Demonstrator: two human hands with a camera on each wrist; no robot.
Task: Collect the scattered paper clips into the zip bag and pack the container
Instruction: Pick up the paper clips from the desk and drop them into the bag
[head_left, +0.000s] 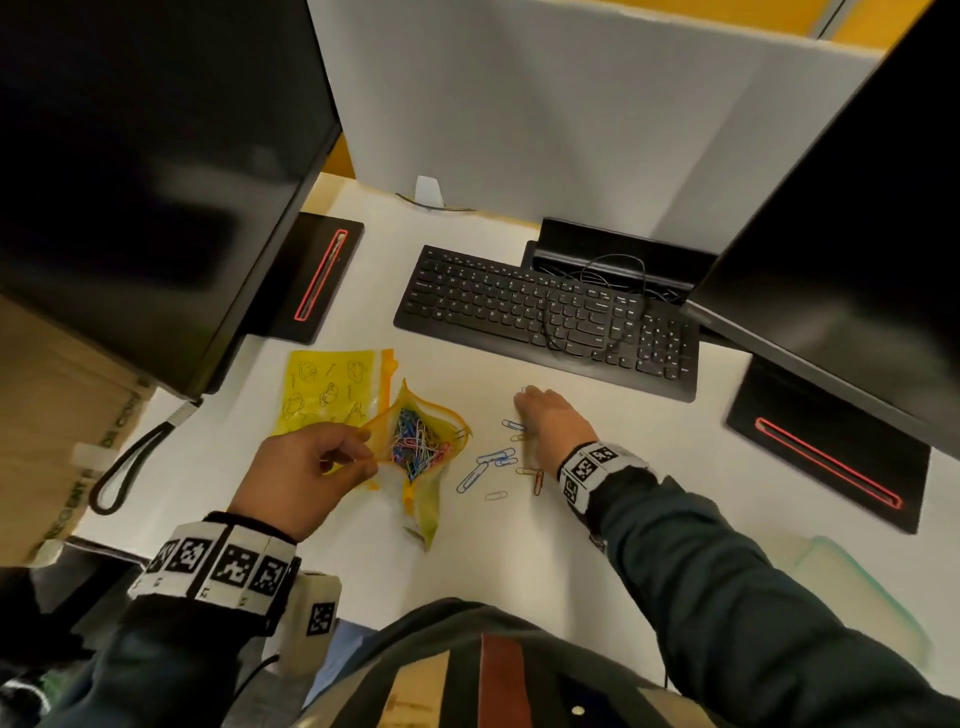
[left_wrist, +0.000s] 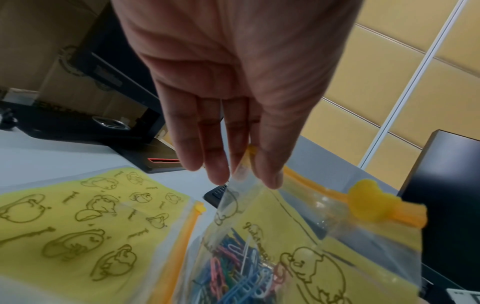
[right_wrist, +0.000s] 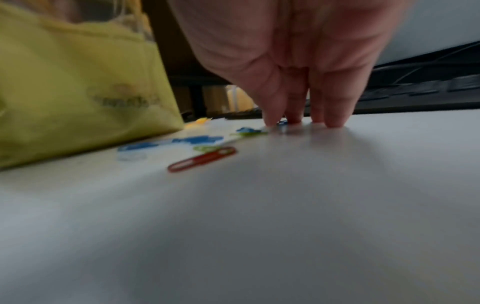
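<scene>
My left hand (head_left: 363, 453) pinches the rim of a yellow zip bag (head_left: 434, 499) and holds its mouth open above the table; the thumb and fingers (left_wrist: 218, 170) grip the clear edge. Many coloured paper clips (left_wrist: 241, 273) lie inside the bag (left_wrist: 298, 236). Several loose clips (head_left: 493, 460), mostly blue, lie on the white table right of the bag, with a red clip (head_left: 538, 482) (right_wrist: 202, 158) nearest me. My right hand (head_left: 537, 408) (right_wrist: 298, 121) rests fingertips-down on the table beyond them, touching a small blue clip (right_wrist: 281, 123). A pale green translucent container (head_left: 857, 597) sits at the near right.
A second yellow zip bag (head_left: 332, 389) (left_wrist: 78, 226) lies flat behind the open one. A black keyboard (head_left: 545, 317) with a cable over it sits farther back. Two dark monitors on black bases (head_left: 826, 457) stand left and right. A grey partition closes the back.
</scene>
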